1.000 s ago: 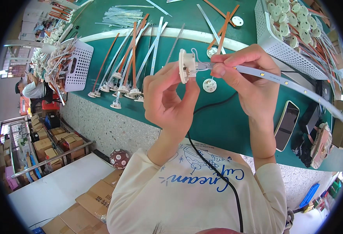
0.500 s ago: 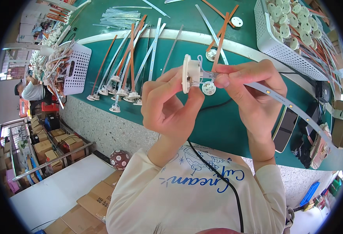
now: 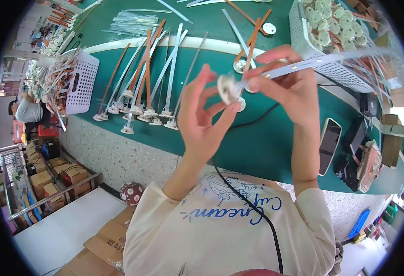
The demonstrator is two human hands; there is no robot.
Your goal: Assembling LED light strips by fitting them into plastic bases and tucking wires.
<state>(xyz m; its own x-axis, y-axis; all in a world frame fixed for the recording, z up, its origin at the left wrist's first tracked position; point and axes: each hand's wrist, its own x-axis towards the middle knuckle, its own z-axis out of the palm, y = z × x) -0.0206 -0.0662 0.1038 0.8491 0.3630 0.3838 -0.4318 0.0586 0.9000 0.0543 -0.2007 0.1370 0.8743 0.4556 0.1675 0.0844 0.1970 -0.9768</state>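
My right hand (image 3: pixel 291 89) pinches a pale LED strip (image 3: pixel 319 61) between thumb and fingers, close to its inner end. At that end is a round white cap (image 3: pixel 228 89), tilted and blurred by motion. Around the cap, my left hand (image 3: pixel 202 112) has its fingers spread; the thumb tip is by the cap's lower edge, and whether it touches cannot be told. The strip's free end reaches out to the right. Just beyond my hands, another white round cap (image 3: pixel 239 66) lies on the green table (image 3: pixel 257 147), near crossed orange and pale strips.
Several strips with white end caps (image 3: pixel 149 112) lie left on the table. A bundle of clear strips (image 3: pixel 130 23) is farther back. White baskets stand at left (image 3: pixel 83 80) and right (image 3: pixel 349 71). A phone (image 3: pixel 330 146) lies at right; a black cable (image 3: pixel 268 221) crosses my shirt.
My left hand's fingers have spread from their grip on the cap. The cap has tilted, and the strip has swung upward at the right with my right hand.
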